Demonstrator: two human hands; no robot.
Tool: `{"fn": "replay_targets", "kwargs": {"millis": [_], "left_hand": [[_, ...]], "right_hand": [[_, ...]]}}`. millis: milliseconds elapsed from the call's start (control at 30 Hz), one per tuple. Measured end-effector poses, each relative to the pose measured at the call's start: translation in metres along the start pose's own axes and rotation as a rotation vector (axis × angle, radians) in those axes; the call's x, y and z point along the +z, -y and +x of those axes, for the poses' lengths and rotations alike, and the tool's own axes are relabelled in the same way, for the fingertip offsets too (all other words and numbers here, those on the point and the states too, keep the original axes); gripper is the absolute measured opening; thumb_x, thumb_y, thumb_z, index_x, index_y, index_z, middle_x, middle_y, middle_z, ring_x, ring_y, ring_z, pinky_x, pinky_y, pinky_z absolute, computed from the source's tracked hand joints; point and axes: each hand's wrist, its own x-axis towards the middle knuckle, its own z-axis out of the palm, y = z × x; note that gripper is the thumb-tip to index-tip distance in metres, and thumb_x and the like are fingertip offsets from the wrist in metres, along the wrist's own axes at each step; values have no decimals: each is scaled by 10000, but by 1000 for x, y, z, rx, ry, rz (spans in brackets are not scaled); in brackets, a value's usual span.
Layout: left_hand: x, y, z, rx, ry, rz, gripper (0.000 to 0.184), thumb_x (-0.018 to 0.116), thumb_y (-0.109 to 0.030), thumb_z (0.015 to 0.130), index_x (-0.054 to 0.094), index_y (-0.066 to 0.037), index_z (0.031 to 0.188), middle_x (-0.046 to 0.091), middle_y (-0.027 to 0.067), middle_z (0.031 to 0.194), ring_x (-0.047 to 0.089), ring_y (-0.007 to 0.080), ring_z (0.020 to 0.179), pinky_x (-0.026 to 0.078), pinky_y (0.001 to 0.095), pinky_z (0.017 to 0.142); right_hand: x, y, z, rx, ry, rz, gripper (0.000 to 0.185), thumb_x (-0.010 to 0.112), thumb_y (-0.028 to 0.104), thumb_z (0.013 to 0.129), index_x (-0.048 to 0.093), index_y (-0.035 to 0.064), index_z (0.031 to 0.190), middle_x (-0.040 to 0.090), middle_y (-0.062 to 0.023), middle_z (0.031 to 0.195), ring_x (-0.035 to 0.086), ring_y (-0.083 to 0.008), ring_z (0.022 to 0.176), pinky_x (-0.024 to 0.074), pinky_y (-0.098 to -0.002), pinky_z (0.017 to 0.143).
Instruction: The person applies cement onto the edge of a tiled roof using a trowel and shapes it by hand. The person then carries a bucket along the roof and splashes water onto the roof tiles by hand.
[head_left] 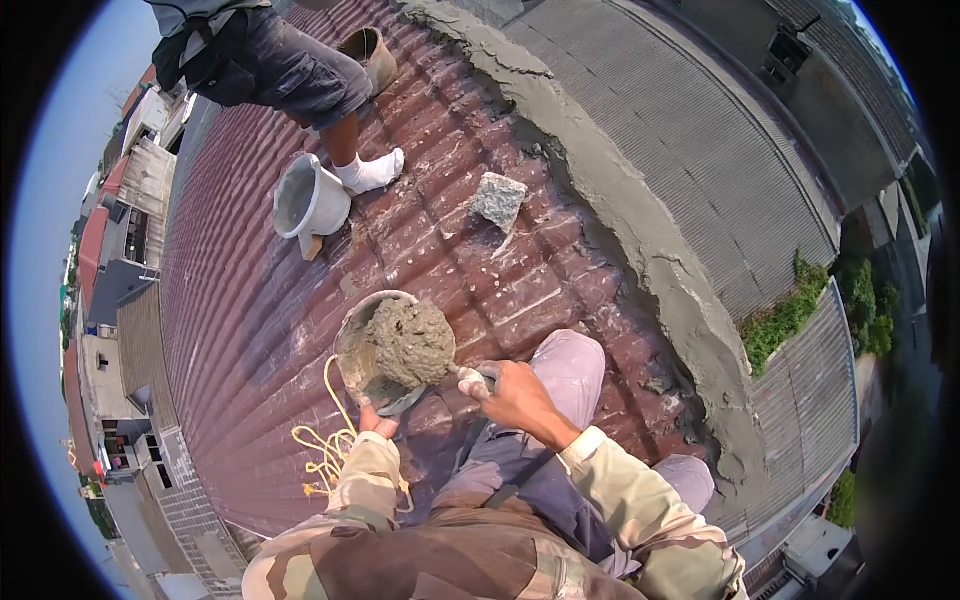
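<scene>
A bucket (352, 362) is tipped in front of me on the ridged roof, with its opening facing up toward me. My left hand (378, 424) grips its near rim, and most of those fingers are hidden beneath it. My right hand (524, 402) is closed around the whitish, crusted handle of a trowel (472, 382). A large heap of wet grey mortar (412, 342) sits at the bucket's mouth and covers the trowel's blade. Yellow rope (326, 452) trails from the bucket beside my left sleeve.
A thick mortar strip (640, 210) runs along the roof ridge to my right. A mortar-caked square board (499, 200) lies on the red roofing (440, 240). Farther up, another person's socked foot (372, 172) stands beside a white bucket (326, 205); a second bucket (372, 62) is behind.
</scene>
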Motion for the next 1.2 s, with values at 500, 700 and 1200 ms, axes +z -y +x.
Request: {"fn": "replay_targets", "kwargs": {"millis": [500, 700, 1200], "left_hand": [[137, 86, -64, 205, -99, 561, 415, 414, 34, 881, 424, 153, 1279, 548, 300, 1276, 570, 471, 1176, 520, 559, 1019], [229, 107, -107, -7, 36, 842, 321, 463, 77, 845, 476, 74, 1167, 579, 239, 1135, 620, 429, 1066, 540, 578, 983], [242, 170, -19, 85, 174, 825, 38, 530, 13, 843, 525, -17, 821, 566, 89, 826, 622, 278, 789, 588, 488, 851]], "right_hand": [[-144, -53, -71, 44, -362, -11, 325, 703, 299, 890, 716, -11, 987, 682, -218, 839, 657, -387, 793, 489, -432, 728], [-180, -65, -125, 221, -467, 233, 309, 700, 240, 913, 684, -66, 877, 599, -97, 663, 531, -160, 608, 441, -345, 587], [-188, -101, -272, 385, -765, 117, 397, 706, 344, 894, 716, -46, 965, 691, -214, 847, 649, -338, 777, 499, -414, 745]]}}
